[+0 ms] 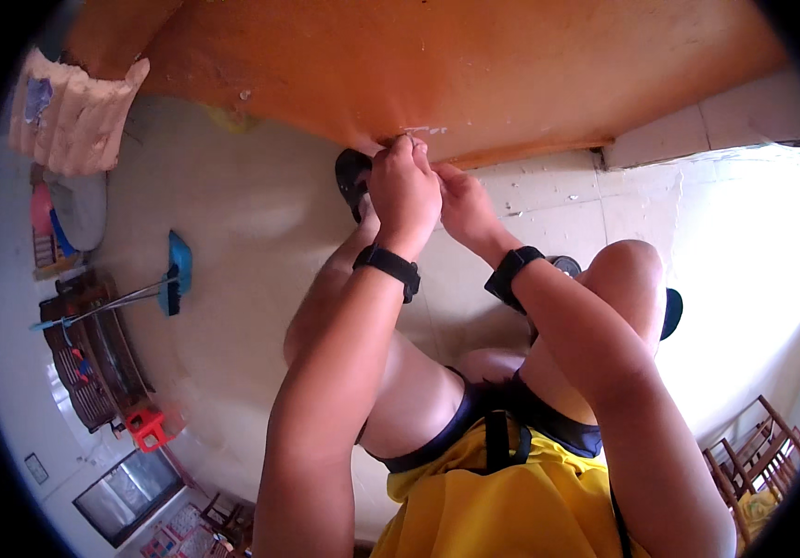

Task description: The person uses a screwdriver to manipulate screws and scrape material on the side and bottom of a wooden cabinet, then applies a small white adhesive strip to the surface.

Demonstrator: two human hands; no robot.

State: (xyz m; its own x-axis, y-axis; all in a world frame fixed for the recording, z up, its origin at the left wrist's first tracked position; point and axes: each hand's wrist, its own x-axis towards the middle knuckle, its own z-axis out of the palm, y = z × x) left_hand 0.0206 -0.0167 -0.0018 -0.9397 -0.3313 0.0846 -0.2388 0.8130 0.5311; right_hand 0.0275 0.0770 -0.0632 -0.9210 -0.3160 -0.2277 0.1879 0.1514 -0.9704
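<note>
My left hand (404, 191) is closed against an orange-brown wooden panel (437, 65), beside a small dark spot and some pale scuff marks. My right hand (463, 205) is also closed, just to the right and slightly below, close against the left one. Whatever the fingers grip is too small or hidden to make out. Both wrists wear black straps, and my bent legs are under my arms, with a dark sandal (351, 177) near the panel's foot.
Pale floor tiles (548, 214) have small debris along the panel's foot. At left are a blue broom and dustpan (174, 274), a red stool (147, 428), wooden furniture (79, 335) and a ridged pinkish piece (79, 121). Wooden chairs (744, 456) stand at lower right.
</note>
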